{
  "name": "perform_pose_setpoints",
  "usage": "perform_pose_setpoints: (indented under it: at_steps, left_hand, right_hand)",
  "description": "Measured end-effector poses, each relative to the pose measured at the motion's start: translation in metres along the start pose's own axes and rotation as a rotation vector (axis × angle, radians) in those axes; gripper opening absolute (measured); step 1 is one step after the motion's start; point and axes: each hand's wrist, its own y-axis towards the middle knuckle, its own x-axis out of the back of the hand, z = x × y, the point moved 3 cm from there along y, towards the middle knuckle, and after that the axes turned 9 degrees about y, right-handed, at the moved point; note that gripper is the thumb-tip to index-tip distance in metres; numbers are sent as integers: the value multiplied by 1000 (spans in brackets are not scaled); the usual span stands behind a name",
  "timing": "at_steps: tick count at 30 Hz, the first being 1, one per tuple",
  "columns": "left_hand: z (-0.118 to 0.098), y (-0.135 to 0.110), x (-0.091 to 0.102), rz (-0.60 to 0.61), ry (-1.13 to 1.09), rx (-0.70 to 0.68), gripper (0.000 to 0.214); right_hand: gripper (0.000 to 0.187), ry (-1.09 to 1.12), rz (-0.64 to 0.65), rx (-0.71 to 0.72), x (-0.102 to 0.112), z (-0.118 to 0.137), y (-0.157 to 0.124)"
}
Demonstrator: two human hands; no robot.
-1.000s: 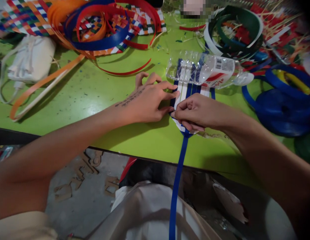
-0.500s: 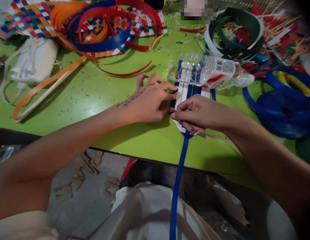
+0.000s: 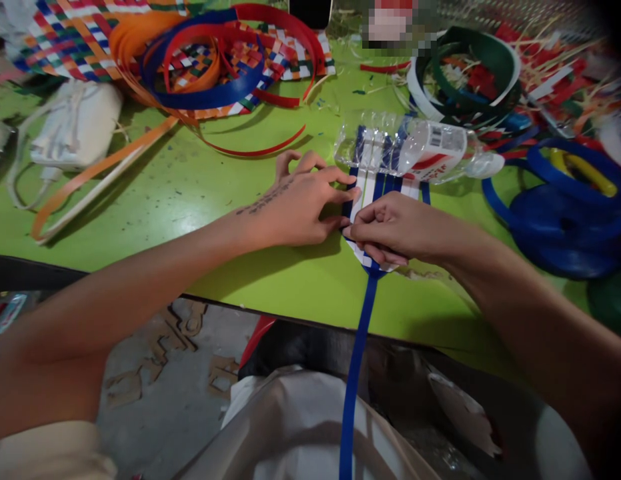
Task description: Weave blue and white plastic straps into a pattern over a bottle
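Observation:
A partly woven piece of blue and white flat strips (image 3: pixel 366 192) lies on the green table, tightly plaited at its near end. My left hand (image 3: pixel 303 203) is at its left edge, with curled fingers and thumb pressed on the blue edge strip. From the right, my right hand (image 3: pixel 403 225) pinches the weave close to my left thumb and covers much of it. The strip ends between its fingers are hidden. A clear plastic bottle (image 3: pixel 435 148) lies across the far ends of the strips. One long blue strip (image 3: pixel 357 360) hangs from the near tip over the table edge.
Coiled orange, red and blue strips (image 3: pixel 205 97) lie at the back left, over a multicoloured woven mat (image 3: pixel 75 43). A white power adapter (image 3: pixel 77 123) with a cable is on the left. Green and white coils (image 3: pixel 415 80) and blue rolls (image 3: pixel 570 227) stand right.
The view has shifted slightly. Both hands stay in nearly the same place on the weave, and the strips look unchanged.

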Motion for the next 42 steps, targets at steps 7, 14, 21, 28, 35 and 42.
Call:
perform_pose_setpoints:
  at_steps: [7,14,21,28,35,42]
  left_hand:
    - [0,0,0,7,-1,2,38]
    - [0,0,-2,-7,23,2,37]
    - [1,0,-2,-10,31,1,38]
    - [1,-1,-3,-19,37,-1,35]
    - [2,0,-3,-7,26,-1,37]
    - [1,0,-3,-8,13,12,37]
  right_hand:
    - [44,8,-22,8,-2,4,0]
    - [45,0,-36,3,-4,7,0]
    - [47,-11,-35,14,-3,7,-2]
    - [50,-18,-28,14,-3,9,-3]
    - [49,-4,-12,-8,-2,6,-1]
    - [49,3,-32,-36,-4,9,-1]
